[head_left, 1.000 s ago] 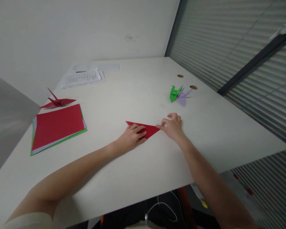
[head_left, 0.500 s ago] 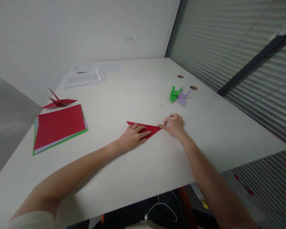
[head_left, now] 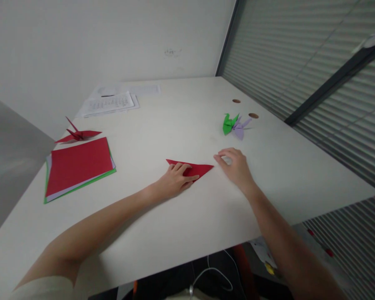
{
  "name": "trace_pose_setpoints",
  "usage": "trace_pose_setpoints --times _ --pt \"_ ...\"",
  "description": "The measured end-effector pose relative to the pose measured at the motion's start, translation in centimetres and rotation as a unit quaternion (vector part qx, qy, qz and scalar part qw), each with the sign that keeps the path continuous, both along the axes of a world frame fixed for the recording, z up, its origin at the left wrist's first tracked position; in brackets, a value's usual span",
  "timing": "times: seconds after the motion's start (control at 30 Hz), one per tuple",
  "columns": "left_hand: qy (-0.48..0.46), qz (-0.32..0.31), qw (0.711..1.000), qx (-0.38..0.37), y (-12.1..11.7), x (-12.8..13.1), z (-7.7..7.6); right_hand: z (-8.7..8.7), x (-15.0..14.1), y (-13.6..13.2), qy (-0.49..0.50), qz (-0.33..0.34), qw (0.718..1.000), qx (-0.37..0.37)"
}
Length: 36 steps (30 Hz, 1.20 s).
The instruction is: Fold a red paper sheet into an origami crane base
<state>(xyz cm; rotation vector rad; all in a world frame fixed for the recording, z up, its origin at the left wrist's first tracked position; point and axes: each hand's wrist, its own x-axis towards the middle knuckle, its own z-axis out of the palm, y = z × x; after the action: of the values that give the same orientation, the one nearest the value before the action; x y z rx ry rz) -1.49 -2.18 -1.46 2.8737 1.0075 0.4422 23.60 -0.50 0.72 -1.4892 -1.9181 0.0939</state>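
pressing folded red paper (head_left: 203, 168)

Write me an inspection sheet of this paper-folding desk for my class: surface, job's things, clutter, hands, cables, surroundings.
Surface: white table, two round holes toward its right edge.
Job's things: red paper triangle lying on the table.
Clutter: coloured paper stack and red paper crane left; green crane and purple crane right; written sheets far left.
Hands: left hand rests on the triangle; right hand is just off its right tip.
Cables: white cable below the near edge.
Surroundings: pale wall behind, blinds right.
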Motion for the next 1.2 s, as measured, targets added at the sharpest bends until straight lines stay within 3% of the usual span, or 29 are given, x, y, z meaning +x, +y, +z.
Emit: trace_pose_setpoints --times 0.1,0.17,0.33,0.57,0.9,1.03,1.1,1.2 --pt "-0.011 -0.003 1.000 -0.005 0.1 0.0 -0.2 0.5 -1.3 -3.1 -0.070 0.181 0.981 -0.001" --pt "-0.014 -0.003 1.000 -0.007 0.1 0.0 -0.3 -0.1 -2.0 -4.7 -0.125 0.229 0.965 -0.005" --pt "-0.013 0.001 1.000 -0.012 0.1 0.1 -0.4 -2.0 -2.1 -5.5 -0.197 0.236 0.952 0.000" --pt "-0.029 0.012 0.998 -0.045 0.3 0.0 -0.6 -1.8 -0.9 -4.6 -0.231 0.256 0.938 0.020" --pt "-0.026 0.006 0.998 -0.057 0.3 0.0 -0.3 -2.9 3.6 -1.3 -0.163 0.192 0.968 0.009" --pt "-0.037 0.013 0.996 -0.081 0.6 0.0 -0.4 -2.0 3.1 -2.0 -0.109 0.146 0.982 0.045" --pt "-0.043 0.016 0.994 -0.099 0.8 0.1 -0.3 -1.3 1.7 -3.1 -0.108 0.178 0.977 0.043" --pt "-0.054 0.023 0.991 -0.120 0.9 0.1 -0.1 -0.8 -0.6 -4.7 -0.147 0.279 0.949 0.028"
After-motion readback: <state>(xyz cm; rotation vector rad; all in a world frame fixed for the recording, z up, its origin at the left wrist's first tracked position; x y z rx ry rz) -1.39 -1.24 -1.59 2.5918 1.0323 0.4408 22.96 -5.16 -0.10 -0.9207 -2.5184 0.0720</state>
